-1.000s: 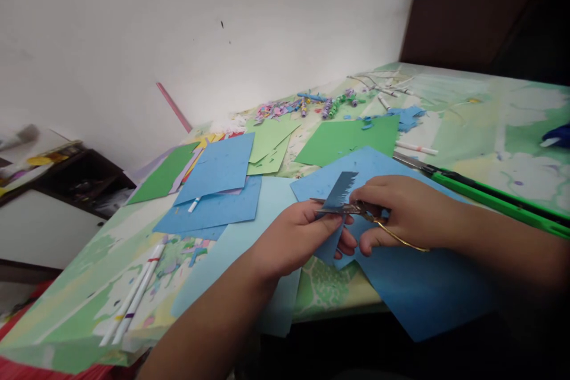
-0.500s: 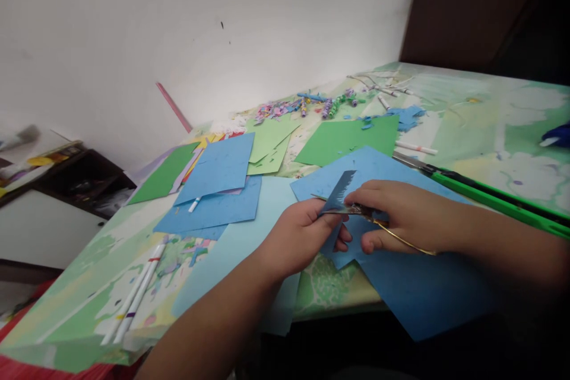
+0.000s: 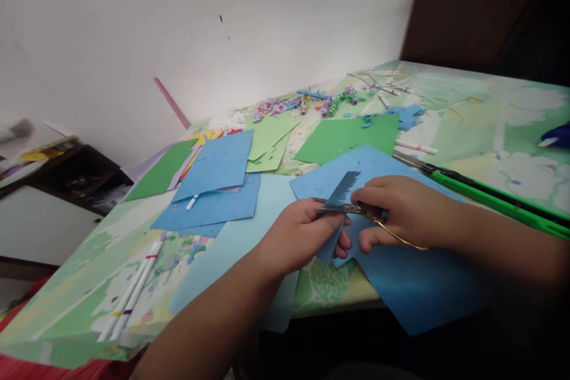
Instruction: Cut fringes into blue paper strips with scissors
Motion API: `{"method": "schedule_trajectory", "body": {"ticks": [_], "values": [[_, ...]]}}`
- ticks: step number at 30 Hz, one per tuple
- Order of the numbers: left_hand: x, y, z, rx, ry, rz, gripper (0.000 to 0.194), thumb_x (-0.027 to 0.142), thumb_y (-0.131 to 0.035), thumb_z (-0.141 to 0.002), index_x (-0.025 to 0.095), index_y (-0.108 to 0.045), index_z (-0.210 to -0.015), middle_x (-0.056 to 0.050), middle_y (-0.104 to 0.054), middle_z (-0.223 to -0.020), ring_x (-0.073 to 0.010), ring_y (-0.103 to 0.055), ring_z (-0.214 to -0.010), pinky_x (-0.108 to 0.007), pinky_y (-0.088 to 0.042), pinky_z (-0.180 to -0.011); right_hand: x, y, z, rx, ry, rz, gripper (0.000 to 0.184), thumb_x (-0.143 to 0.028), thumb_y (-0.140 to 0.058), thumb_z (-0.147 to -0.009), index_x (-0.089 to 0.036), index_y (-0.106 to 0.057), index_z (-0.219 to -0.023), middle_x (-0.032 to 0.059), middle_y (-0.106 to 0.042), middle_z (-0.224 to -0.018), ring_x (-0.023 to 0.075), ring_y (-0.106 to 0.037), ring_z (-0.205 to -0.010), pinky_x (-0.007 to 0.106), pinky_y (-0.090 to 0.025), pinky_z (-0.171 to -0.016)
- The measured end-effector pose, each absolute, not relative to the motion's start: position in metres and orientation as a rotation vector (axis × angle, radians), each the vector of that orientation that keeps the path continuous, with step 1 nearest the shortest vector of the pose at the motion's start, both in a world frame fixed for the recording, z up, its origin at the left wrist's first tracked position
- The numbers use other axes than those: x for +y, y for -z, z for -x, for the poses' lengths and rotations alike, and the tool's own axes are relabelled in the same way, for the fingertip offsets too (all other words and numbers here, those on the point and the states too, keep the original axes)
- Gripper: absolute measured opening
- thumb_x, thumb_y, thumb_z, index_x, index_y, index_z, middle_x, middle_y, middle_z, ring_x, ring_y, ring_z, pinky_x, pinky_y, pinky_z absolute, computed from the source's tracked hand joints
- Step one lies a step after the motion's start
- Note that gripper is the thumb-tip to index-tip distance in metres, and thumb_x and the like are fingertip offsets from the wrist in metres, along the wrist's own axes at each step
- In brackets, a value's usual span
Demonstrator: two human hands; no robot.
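My left hand (image 3: 307, 231) pinches a narrow blue paper strip (image 3: 342, 189) whose upper part has a row of fine cuts along its right edge. In my right hand (image 3: 392, 208) is a pair of scissors (image 3: 356, 209) with gold handles, fingers and thumb in the loops. The blades lie across the strip just above my left thumb. Beneath both hands is a large blue sheet (image 3: 418, 285) that overhangs the table's front edge. A pale blue sheet (image 3: 236, 255) lies left of it, partly under my left forearm.
A green cutter (image 3: 481, 193) with its blade out lies right, beyond my right forearm. Blue sheets (image 3: 218, 160) and a green sheet (image 3: 347, 139) cover the middle. White markers (image 3: 136, 291) lie front left. Coloured paper scraps (image 3: 276, 108) and rolled paper coils (image 3: 333, 104) sit near the wall.
The scissor blades have shifted slightly on the strip and appear more closed across it. The strip's fringed end has moved a little to the right. Both hands keep their hold.
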State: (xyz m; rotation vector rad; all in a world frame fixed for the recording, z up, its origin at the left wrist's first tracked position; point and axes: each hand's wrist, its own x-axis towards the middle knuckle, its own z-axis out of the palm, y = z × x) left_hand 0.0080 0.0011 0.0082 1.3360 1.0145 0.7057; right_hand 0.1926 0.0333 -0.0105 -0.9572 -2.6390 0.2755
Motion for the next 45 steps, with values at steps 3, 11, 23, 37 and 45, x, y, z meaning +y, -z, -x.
{"method": "schedule_trajectory", "body": {"ticks": [3,11,23,37,45], "values": [[0.0009,-0.0080,-0.0063,0.963,-0.707,-1.230,0.010,0.021,-0.052,-0.071,0.012,-0.053,-0.070,0.000,-0.057,-0.052,-0.0095,-0.055,-0.046,-0.022,-0.043,-0.048,0.0334,0.0094,-0.1928,-2.635,-0.290,0.939,0.058,-0.072,-0.041,-0.064,-0.016,-0.054,-0.071,0.0019,-0.047,-0.059,0.0135,-0.041,-0.054,0.024,-0.027,-0.050],[0.0021,-0.0060,-0.0031,0.950,-0.720,-1.212,0.015,0.026,-0.052,-0.074,0.012,-0.053,-0.071,0.000,-0.058,-0.055,-0.0088,-0.056,-0.047,-0.021,-0.043,-0.047,0.0361,0.0049,-0.1922,-2.663,-0.376,1.004,0.054,-0.070,-0.044,-0.065,-0.017,-0.054,-0.075,0.0031,-0.051,-0.065,0.0153,-0.044,-0.060,0.025,-0.029,-0.053],[-0.0003,-0.0052,-0.0069,1.095,-0.691,-1.480,0.020,0.029,-0.046,-0.078,0.012,-0.056,-0.071,0.000,-0.058,-0.059,-0.0087,-0.055,-0.052,-0.022,-0.044,-0.053,0.0315,0.0064,-0.1899,-2.665,-0.476,0.964,0.054,-0.065,-0.046,-0.068,-0.017,-0.058,-0.089,0.0062,-0.055,-0.074,0.0175,-0.047,-0.066,0.027,-0.034,-0.057],[-0.0022,-0.0098,-0.0050,1.019,-0.694,-1.342,0.014,0.025,-0.049,-0.075,0.013,-0.052,-0.068,0.000,-0.057,-0.057,-0.0081,-0.054,-0.047,-0.020,-0.042,-0.047,0.0330,0.0111,-0.1918,-2.631,-0.273,0.897,0.062,-0.073,-0.037,-0.065,-0.015,-0.057,-0.072,0.0026,-0.049,-0.059,0.0142,-0.044,-0.055,0.023,-0.029,-0.050],[0.0003,-0.0113,-0.0042,1.020,-0.694,-1.226,0.011,0.023,-0.052,-0.073,0.012,-0.054,-0.071,-0.001,-0.060,-0.057,-0.0089,-0.056,-0.052,-0.022,-0.044,-0.055,0.0344,0.0088,-0.1918,-2.613,-0.282,0.982,0.059,-0.074,-0.039,-0.063,-0.016,-0.054,-0.066,0.0010,-0.047,-0.056,0.0133,-0.041,-0.052,0.023,-0.027,-0.049]]}}
